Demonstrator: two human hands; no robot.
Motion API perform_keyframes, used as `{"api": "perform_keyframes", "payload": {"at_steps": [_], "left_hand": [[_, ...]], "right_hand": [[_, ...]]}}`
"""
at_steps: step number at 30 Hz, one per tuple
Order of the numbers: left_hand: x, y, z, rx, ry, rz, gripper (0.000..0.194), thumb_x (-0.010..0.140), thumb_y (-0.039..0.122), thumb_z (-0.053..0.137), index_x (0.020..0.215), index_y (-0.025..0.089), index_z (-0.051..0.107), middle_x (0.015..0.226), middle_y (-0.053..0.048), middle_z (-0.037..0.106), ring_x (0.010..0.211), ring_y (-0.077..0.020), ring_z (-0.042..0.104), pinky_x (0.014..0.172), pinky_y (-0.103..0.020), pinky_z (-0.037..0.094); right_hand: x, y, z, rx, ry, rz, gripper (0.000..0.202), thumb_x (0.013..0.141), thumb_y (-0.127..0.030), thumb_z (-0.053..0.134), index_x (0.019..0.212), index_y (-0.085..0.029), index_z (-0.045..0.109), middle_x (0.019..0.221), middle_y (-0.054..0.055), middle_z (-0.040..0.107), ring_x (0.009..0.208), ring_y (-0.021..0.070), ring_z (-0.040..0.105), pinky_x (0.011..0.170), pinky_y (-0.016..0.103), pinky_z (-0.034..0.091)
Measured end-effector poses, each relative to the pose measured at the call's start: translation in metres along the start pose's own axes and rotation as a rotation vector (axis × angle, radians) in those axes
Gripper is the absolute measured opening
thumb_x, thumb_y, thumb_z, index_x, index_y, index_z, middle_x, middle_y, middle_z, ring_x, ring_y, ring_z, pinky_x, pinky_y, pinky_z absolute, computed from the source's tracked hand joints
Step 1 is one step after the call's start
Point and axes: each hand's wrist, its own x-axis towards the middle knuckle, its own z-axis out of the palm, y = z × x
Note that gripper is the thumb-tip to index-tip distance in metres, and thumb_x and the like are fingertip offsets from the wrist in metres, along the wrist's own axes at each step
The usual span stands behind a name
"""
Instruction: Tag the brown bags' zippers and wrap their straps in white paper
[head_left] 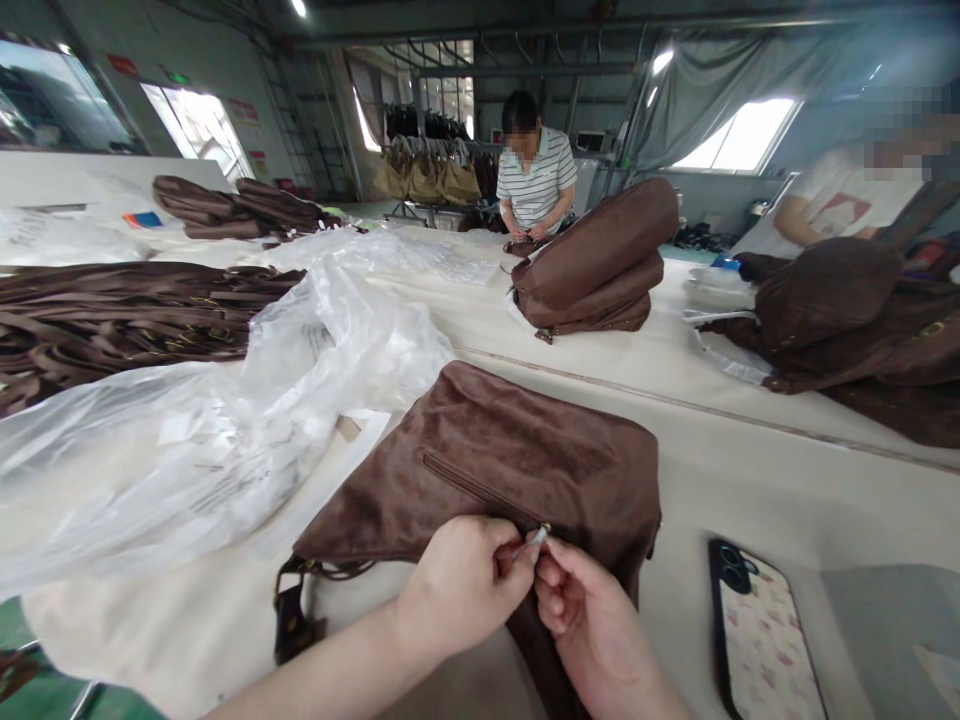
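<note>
A brown bag [517, 450] lies flat on the pale table in front of me, a long zipper slit across its upper face. Both hands meet at the zipper's right end, by a small metal pull [546, 527]. My left hand [469, 570] is closed, thumb and forefinger pinching a small whitish piece [537, 540]. From the right, my right hand [589, 610] pinches at the same piece with its fingertips, the other fingers curled. A strap with a dark buckle end [294, 615] rests at the bag's left corner.
Clear plastic bags [300, 400] and brown straps [135, 310] lie left. A phone [766, 630] rests at right. Stacked brown bags [600, 265] stand farther back; a person [536, 175] works behind them, another [840, 200] at far right.
</note>
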Motion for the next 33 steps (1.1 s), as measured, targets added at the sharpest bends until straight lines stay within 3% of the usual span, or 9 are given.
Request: {"api": "perform_keyframes", "payload": {"at_steps": [6,12,20,25,28,30,33], "left_hand": [[0.0,0.003,-0.003,-0.049,0.089,0.121,0.014,0.075,0.011,0.053,0.064,0.019,0.057,0.064,0.003,0.058,0.061,-0.0095,0.052,0.057,-0.019,0.036],[-0.001,0.0,-0.004,-0.053,0.188,0.223,0.019,0.081,0.011,0.054,0.084,0.023,0.069,0.078,0.001,0.063,0.072,-0.012,0.058,0.067,-0.021,0.043],[-0.002,0.0,-0.011,0.007,0.189,0.379,0.026,0.084,0.008,0.051,0.092,0.024,0.071,0.09,-0.002,0.062,0.082,-0.0138,0.058,0.074,-0.025,0.046],[-0.004,0.003,-0.017,-0.094,0.145,0.411,0.015,0.081,0.011,0.054,0.082,0.019,0.066,0.09,-0.003,0.061,0.081,-0.0139,0.059,0.073,-0.025,0.047],[0.001,-0.001,-0.018,-0.111,0.248,0.364,0.015,0.086,0.014,0.052,0.078,0.018,0.064,0.086,-0.004,0.061,0.078,-0.0137,0.059,0.072,-0.025,0.048],[0.006,-0.007,-0.017,-0.102,0.34,0.32,0.016,0.087,0.016,0.051,0.079,0.018,0.064,0.086,-0.004,0.062,0.077,-0.0137,0.059,0.072,-0.025,0.049],[0.013,-0.015,-0.015,-0.11,0.392,0.278,0.017,0.088,0.018,0.051,0.08,0.018,0.066,0.086,-0.004,0.063,0.073,-0.0127,0.06,0.069,-0.023,0.051]], "right_hand": [[-0.002,0.0,0.001,-0.087,-0.028,-0.029,0.03,0.065,-0.037,0.08,0.06,-0.014,0.061,0.054,-0.003,0.054,0.045,0.0053,0.042,0.04,0.018,0.027],[-0.002,-0.003,0.004,-0.209,-0.006,-0.055,0.036,0.063,-0.041,0.082,0.059,-0.014,0.059,0.054,-0.003,0.052,0.043,0.004,0.038,0.04,0.018,0.023],[-0.002,-0.003,0.005,-0.179,0.027,-0.039,0.033,0.06,-0.037,0.084,0.062,-0.014,0.059,0.055,-0.004,0.054,0.044,0.0039,0.039,0.041,0.017,0.026],[0.0,-0.005,0.004,-0.225,0.01,-0.017,0.032,0.067,-0.042,0.075,0.067,-0.016,0.057,0.057,-0.005,0.052,0.046,0.0065,0.044,0.043,0.02,0.03],[0.0,-0.007,0.002,-0.645,-0.019,-0.056,0.033,0.079,-0.045,0.06,0.061,-0.02,0.048,0.047,-0.007,0.043,0.038,0.0072,0.035,0.039,0.023,0.022],[-0.004,-0.007,0.001,-1.114,0.013,-0.221,0.029,0.086,-0.036,0.05,0.062,-0.02,0.05,0.05,-0.003,0.05,0.042,0.0105,0.044,0.044,0.025,0.028],[-0.012,-0.005,0.004,-1.755,0.15,-0.544,0.021,0.089,-0.02,0.043,0.075,-0.019,0.059,0.07,0.006,0.066,0.064,0.0177,0.062,0.057,0.028,0.036]]}}
